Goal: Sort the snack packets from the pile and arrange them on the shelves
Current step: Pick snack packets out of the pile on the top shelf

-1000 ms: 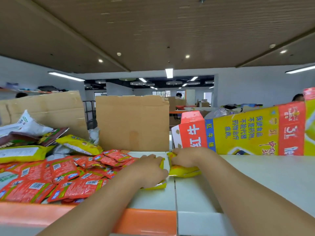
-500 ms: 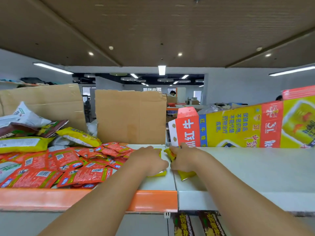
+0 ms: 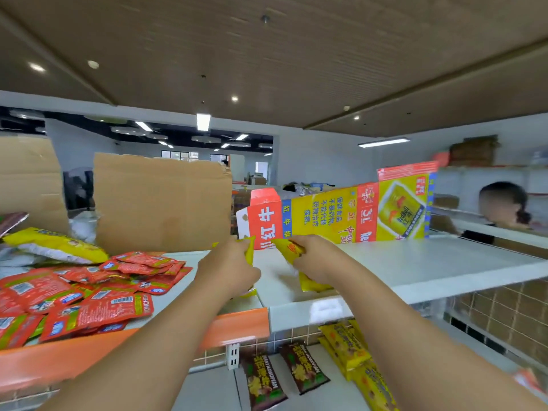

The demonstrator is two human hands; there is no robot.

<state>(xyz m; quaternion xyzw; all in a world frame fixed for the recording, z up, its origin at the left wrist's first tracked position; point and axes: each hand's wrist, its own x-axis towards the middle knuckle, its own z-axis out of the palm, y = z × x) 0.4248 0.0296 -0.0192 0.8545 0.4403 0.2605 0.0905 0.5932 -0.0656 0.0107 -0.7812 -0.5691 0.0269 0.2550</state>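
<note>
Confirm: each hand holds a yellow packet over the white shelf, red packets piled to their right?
Wrong side: the head view shows the red packets piled to the left of the hands. The left hand and right hand each do hold a yellow packet over the white shelf.

A brown slatted ceiling fills 12 o'clock, dotted with round spotlights; a bright strip light glows just above centre. Pale grey walls run toward 3 o'clock, and far windows show at 10 o'clock
</note>
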